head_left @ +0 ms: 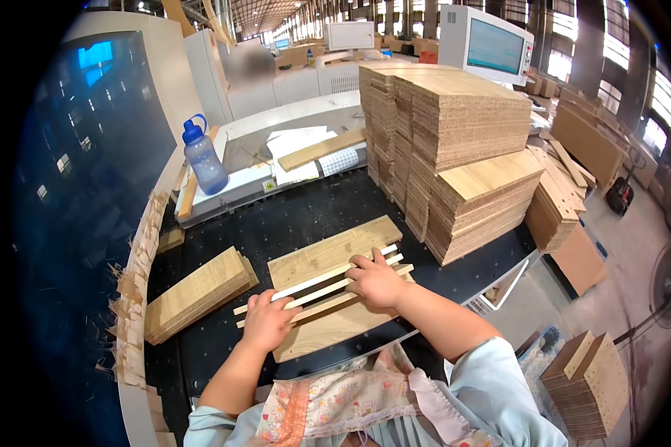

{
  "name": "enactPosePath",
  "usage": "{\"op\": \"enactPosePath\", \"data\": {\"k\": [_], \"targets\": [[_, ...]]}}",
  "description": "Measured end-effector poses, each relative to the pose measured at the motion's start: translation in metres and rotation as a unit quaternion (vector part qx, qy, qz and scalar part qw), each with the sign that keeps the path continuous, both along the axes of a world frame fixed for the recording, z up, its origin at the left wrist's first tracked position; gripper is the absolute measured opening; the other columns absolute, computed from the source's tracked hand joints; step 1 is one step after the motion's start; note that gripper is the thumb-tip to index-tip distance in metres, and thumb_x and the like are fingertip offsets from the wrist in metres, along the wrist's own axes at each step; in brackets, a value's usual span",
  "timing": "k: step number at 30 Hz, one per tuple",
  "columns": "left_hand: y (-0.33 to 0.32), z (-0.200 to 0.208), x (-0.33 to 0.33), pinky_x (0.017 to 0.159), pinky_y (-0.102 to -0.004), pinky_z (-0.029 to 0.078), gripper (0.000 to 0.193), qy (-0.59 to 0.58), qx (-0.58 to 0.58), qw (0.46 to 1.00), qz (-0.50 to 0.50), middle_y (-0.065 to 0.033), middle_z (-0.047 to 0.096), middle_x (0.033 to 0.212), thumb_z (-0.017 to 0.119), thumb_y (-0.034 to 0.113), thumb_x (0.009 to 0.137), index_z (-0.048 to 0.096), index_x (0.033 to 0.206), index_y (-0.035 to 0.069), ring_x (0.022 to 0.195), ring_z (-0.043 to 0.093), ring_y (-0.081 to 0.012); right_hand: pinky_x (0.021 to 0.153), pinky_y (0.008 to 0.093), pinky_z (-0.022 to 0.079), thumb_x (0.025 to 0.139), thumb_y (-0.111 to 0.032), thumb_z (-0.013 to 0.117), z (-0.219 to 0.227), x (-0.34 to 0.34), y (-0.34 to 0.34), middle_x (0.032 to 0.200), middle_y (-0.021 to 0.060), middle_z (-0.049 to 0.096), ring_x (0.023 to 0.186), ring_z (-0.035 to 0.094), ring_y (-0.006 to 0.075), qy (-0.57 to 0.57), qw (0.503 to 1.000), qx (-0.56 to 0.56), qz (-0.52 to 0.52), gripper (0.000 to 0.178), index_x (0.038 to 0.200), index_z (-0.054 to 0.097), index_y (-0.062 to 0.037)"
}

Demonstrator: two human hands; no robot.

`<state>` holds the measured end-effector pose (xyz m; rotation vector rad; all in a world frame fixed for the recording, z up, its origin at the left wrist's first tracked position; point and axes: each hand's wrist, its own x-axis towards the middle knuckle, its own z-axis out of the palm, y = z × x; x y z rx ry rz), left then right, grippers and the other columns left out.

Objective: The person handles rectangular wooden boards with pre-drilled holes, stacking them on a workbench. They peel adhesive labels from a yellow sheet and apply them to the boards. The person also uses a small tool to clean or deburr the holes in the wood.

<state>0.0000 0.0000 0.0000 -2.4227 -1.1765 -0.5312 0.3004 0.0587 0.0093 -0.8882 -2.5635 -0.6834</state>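
Several narrow pale wooden strips (320,281) lie side by side, slanting across two wood-grain boards. My left hand (268,320) grips the strips near their left end, fingers curled over them. Toward the other end, my right hand (377,281) is closed on the strips, with its fingertips over the far one. One board (335,249) lies just beyond the strips. The nearer board (335,331) lies under my hands, partly covered by them. The undersides of the strips and parts of my fingers are hidden.
A tall stack of particle boards (484,123) stands at the right on the black table (291,205). A small pile of boards (201,294) lies left. Behind are a blue bottle (206,160) and papers (298,141). Rough, torn edging (136,290) runs along the left.
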Motion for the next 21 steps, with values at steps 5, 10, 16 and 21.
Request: {"op": "enactPosePath", "data": {"k": [5, 10, 16, 21], "targets": [[-0.110, 0.016, 0.000, 0.096, -0.0453, 0.031, 0.035, -0.027, -0.247, 0.969, -0.008, -0.0015, 0.064, 0.111, 0.074, 0.023, 0.069, 0.071, 0.104, 0.023, 0.114, 0.047, -0.0309, 0.096, 0.0598, 0.032, 0.067, -0.010, 0.064, 0.004, -0.002, -0.123, 0.098, 0.0025, 0.060, 0.108, 0.048, 0.0275, 0.004, 0.958, -0.288, 0.011, 0.021, 0.086, 0.072, -0.0147], [-0.131, 0.011, -0.006, 0.098, -0.0447, 0.031, 0.036, -0.031, -0.336, 0.941, -0.013, -0.0045, 0.064, 0.111, 0.074, 0.028, 0.069, 0.071, 0.104, 0.023, 0.116, 0.047, -0.0296, 0.102, 0.0639, 0.024, 0.062, -0.015, 0.067, -0.007, -0.005, -0.141, 0.100, 0.0033, 0.059, 0.113, 0.046, 0.0268, -0.024, 0.936, -0.352, -0.001, 0.020, 0.083, 0.069, -0.0138], [-0.135, -0.013, -0.013, 0.090, -0.0447, 0.037, 0.032, -0.006, -0.300, 0.953, -0.038, -0.0022, 0.065, 0.103, 0.075, 0.027, 0.065, 0.071, 0.097, 0.021, 0.110, 0.050, -0.0288, 0.103, 0.0650, 0.023, 0.062, -0.020, 0.071, -0.029, -0.008, -0.146, 0.106, 0.0044, 0.058, 0.114, 0.045, 0.0276, -0.010, 0.929, -0.367, 0.057, 0.021, 0.081, 0.069, -0.0134], [-0.130, -0.030, -0.016, 0.090, -0.0439, 0.036, 0.032, 0.008, -0.319, 0.947, -0.036, -0.0005, 0.064, 0.102, 0.074, 0.032, 0.066, 0.072, 0.097, 0.021, 0.107, 0.050, -0.0276, 0.103, 0.0618, 0.025, 0.063, -0.015, 0.067, -0.033, -0.014, -0.148, 0.108, 0.0032, 0.060, 0.115, 0.043, 0.0280, -0.033, 0.935, -0.349, 0.044, 0.029, 0.091, 0.071, -0.0151]]}}
